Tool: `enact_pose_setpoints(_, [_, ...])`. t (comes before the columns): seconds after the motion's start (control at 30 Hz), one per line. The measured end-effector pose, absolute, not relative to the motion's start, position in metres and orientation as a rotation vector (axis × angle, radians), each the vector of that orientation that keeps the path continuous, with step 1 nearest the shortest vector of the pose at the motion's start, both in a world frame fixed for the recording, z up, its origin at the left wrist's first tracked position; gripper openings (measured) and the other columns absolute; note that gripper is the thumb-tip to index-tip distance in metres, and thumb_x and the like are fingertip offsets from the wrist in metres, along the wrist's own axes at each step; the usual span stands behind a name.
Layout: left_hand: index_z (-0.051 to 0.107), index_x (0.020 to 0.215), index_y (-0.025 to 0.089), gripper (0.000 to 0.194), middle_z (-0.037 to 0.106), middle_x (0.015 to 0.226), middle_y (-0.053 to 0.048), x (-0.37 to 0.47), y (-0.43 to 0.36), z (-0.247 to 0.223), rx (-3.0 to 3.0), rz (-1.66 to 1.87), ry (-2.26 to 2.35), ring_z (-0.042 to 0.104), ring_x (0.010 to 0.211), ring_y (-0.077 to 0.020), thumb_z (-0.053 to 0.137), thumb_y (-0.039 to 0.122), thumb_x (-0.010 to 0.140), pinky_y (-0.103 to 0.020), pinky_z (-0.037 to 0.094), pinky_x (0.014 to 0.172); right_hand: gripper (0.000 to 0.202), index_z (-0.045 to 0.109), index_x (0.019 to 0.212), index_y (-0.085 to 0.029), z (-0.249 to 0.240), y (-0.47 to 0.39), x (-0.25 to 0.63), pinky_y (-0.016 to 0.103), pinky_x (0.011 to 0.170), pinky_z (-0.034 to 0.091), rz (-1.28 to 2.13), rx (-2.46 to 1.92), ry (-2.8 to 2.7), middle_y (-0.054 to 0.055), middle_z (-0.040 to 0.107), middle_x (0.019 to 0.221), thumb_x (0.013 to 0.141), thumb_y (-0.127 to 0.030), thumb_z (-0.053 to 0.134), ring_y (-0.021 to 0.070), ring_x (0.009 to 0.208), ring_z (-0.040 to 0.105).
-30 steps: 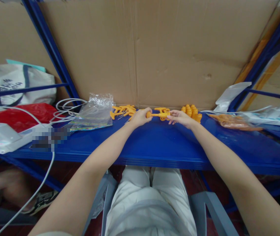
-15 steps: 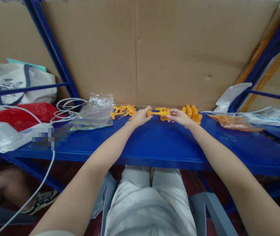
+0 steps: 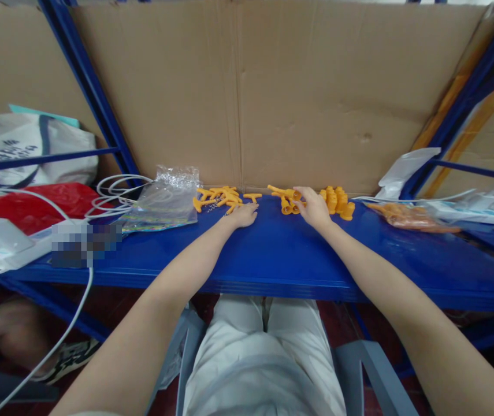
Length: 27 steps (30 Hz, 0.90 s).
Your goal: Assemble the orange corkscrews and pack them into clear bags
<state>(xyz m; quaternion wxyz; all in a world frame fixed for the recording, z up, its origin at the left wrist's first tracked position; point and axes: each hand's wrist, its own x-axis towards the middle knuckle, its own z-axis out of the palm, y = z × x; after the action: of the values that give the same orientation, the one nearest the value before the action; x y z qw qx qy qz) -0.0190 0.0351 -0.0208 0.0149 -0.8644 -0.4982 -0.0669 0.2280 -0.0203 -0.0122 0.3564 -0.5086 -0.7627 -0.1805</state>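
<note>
Two bare hands reach to the back of the blue shelf, close to the cardboard wall. The left hand lies low on the shelf with its fingers loosely curled and holding nothing; a small orange T-shaped piece sits just beyond its fingertips, apart from them, and a loose heap of orange pronged pieces lies just to its left. The right hand has its fingers stretched forward onto a small cluster of orange parts — touching them, though whether it pinches one cannot be told from this angle. Just right of that hand stands a tight group of orange knobbly pieces. Farther left lie a crinkled clear plastic bag, coiled white cable, a red bag and a white tote bag (partly behind a blue frame bar). Far right, well apart from the hands, are a clear bag of orange parts and a white pouch — both against the shelf's corner.
</note>
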Motion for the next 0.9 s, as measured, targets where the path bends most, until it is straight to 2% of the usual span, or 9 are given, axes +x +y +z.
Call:
enact_pose_setpoints(0.2, [0.057, 0.137, 0.019, 0.047, 0.057, 0.143, -0.008, -0.018, 0.034, -0.018, -2.641, -0.236, -1.487, 0.051, 0.133, -0.0217, 0.039, 0.021, 0.094, -0.034, 0.039, 0.112, 0.044, 0.057, 0.137, -0.019, -0.015, -0.027, 0.210, 0.037, 0.086, 0.041, -0.780, -1.431, -2.209, 0.014, 0.064, 0.131, 0.097, -0.014, 0.037, 0.0269, 0.111, 0.059])
enact_pose_setpoints(0.4, [0.070, 0.118, 0.017, 0.043, 0.069, 0.125, -0.008, -0.012, 0.028, -0.014, -2.657, -0.343, -1.373, 0.061, 0.120, -0.0212, 0.044, 0.011, 0.085, -0.031, 0.046, 0.105, 0.047, 0.053, 0.141, -0.018, -0.017, -0.025, 0.208, 0.038, 0.086, 0.037, -0.907, -1.361, -2.348, 0.016, 0.063, 0.131, 0.097, -0.012, 0.036, 0.0264, 0.108, 0.056])
enact_pose_setpoints(0.73, [0.078, 0.086, 0.018, 0.033, 0.077, 0.092, -0.006, 0.002, 0.003, -0.004, -2.776, -0.484, -1.278, 0.071, 0.089, -0.0206, 0.047, 0.010, 0.078, -0.031, 0.054, 0.087, 0.049, 0.053, 0.143, -0.020, -0.012, -0.035, 0.193, 0.040, 0.091, 0.038, -0.765, -1.457, -2.425, 0.017, 0.062, 0.131, 0.100, -0.017, 0.031, 0.0289, 0.119, 0.054])
enact_pose_setpoints(0.83, [0.078, 0.083, 0.018, 0.032, 0.077, 0.088, -0.006, 0.003, 0.001, -0.003, -2.826, -0.523, -1.224, 0.071, 0.086, -0.0206, 0.047, 0.008, 0.077, -0.031, 0.055, 0.085, 0.048, 0.055, 0.142, -0.021, -0.013, -0.034, 0.193, 0.044, 0.094, 0.039, -0.704, -1.470, -2.423, 0.016, 0.060, 0.137, 0.099, -0.018, 0.032, 0.0306, 0.124, 0.052])
enact_pose_setpoints(0.9, [0.077, 0.086, 0.018, 0.034, 0.076, 0.093, -0.006, 0.002, 0.002, -0.003, -2.833, -0.575, -1.176, 0.070, 0.091, -0.0204, 0.047, 0.006, 0.077, -0.031, 0.054, 0.089, 0.048, 0.055, 0.142, -0.021, -0.015, -0.032, 0.195, 0.048, 0.097, 0.038, -0.674, -1.464, -2.406, 0.016, 0.057, 0.141, 0.099, -0.020, 0.034, 0.0316, 0.129, 0.049])
